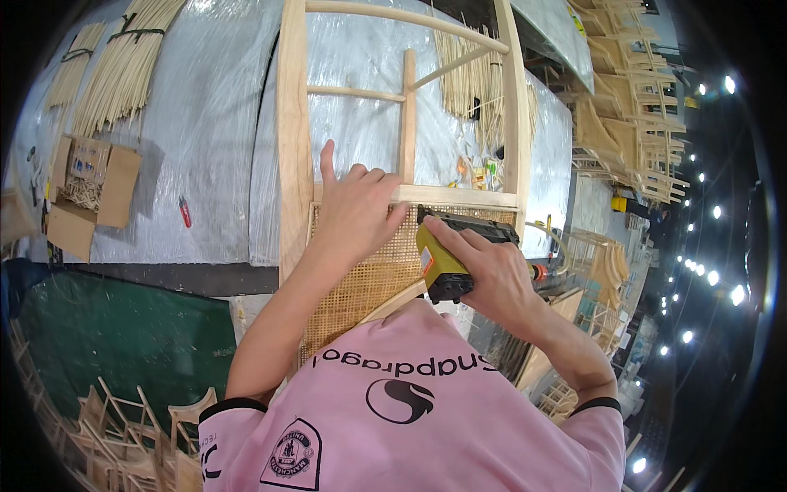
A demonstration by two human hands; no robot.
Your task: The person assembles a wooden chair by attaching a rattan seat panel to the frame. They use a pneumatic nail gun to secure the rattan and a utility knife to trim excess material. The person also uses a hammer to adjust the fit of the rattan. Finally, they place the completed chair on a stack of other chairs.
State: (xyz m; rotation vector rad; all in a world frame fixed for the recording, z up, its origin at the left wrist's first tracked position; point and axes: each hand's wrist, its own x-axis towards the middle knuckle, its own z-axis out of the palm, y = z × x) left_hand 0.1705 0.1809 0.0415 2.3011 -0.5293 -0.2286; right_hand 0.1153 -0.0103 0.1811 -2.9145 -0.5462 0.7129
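Observation:
A pale wooden chair frame (pixel 293 123) lies in front of me, with a woven cane panel (pixel 352 283) set below its crossbar. My left hand (pixel 358 209) is closed over the crossbar; three fingers curl over the wood, the thumb lies along the near side, and the little finger sticks out. In my right hand (pixel 500 275) is a yellow-green and black nail gun (pixel 441 264), its black front end close to the panel's upper edge beside the crossbar. Whether its tip touches the wood is hidden.
On the plastic-covered table (pixel 217 107) are an open cardboard box (pixel 115 184) of small wooden pieces, a red cutter (pixel 185 211) and bundled cane strips (pixel 135 61). Stacked chair frames (pixel 627 123) stand at right. A green surface (pixel 123 336) is at lower left.

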